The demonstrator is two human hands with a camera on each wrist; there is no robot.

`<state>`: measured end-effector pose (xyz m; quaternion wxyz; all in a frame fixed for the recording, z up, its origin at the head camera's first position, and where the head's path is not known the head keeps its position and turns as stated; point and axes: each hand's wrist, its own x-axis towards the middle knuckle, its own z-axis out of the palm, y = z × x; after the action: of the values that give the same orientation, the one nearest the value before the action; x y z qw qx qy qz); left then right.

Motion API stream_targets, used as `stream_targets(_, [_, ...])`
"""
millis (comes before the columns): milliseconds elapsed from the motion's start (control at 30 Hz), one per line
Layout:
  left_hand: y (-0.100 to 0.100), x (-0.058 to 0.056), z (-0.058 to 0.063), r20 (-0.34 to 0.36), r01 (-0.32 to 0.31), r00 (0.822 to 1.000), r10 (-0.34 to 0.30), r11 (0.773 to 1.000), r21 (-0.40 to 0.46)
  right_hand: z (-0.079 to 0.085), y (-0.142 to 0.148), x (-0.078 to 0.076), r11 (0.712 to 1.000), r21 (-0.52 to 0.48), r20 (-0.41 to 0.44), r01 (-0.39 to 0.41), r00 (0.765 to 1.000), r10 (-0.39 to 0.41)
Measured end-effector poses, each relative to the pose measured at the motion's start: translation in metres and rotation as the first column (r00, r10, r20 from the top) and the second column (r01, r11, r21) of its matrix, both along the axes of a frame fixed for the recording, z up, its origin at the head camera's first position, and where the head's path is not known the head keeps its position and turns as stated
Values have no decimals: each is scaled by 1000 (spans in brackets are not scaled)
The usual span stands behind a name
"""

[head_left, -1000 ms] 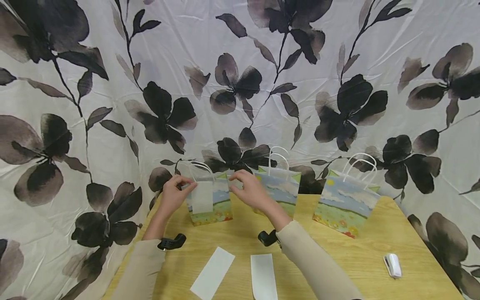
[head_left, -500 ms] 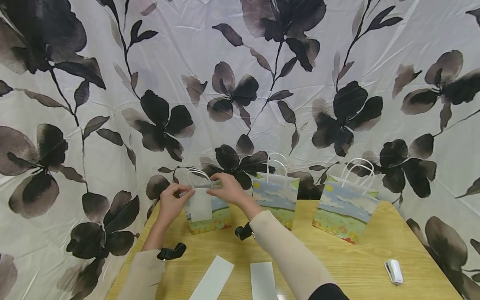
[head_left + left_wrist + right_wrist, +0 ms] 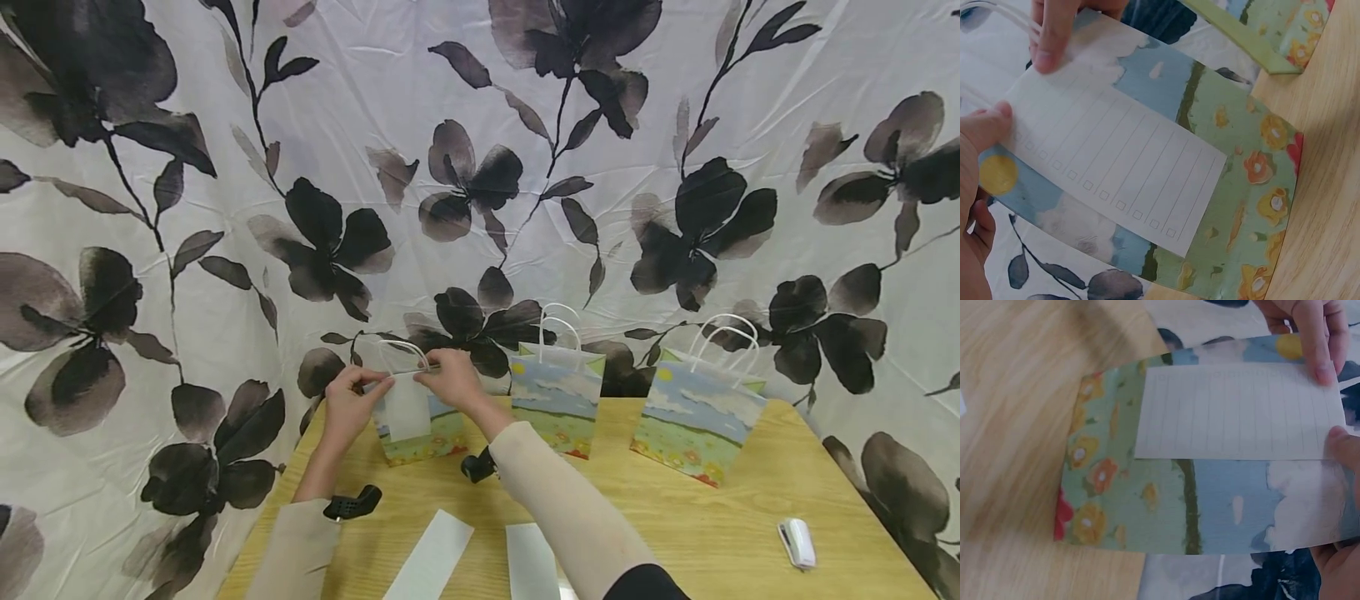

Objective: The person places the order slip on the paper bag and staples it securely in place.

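Close together, both hands (image 3: 352,407) (image 3: 453,383) pinch lined paper (image 3: 408,408) against the leftmost bag (image 3: 448,432).

Lined white sheet (image 3: 1116,162) against upright flowered bag (image 3: 447,427).

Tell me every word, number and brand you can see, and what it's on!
None: no words, numbers or brands can be read.
Checklist sheet: just printed lines and little square boxes.
Gift bag behind it: pictures, no lettering showing.
Mini stapler, loose paper slips, other gift bags: too small to tell.
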<state>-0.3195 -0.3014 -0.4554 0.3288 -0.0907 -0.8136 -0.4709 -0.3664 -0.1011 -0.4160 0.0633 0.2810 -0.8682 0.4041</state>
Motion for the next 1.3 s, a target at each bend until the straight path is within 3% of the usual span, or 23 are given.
stream_targets(333, [4,-3,-2,-37,-37,999,35,997,-65,-7,6,-3,1000,-6,-39,-10,999,10])
stream_targets(700, [-1,0,6,45,-5,999,6,1000,-26,-11,3,-5,998,-54,4,-11,1000,11])
stream_targets(967, [1,-2,0,-76,74,994,-78,996,-54,-16,4,-6,997,-68,43,-28,999,31])
stream_targets(1300, [1,-3,-3,-120,42,992,-47,998,-46,-17,4,-7,993,-98,14,-58,998,60])
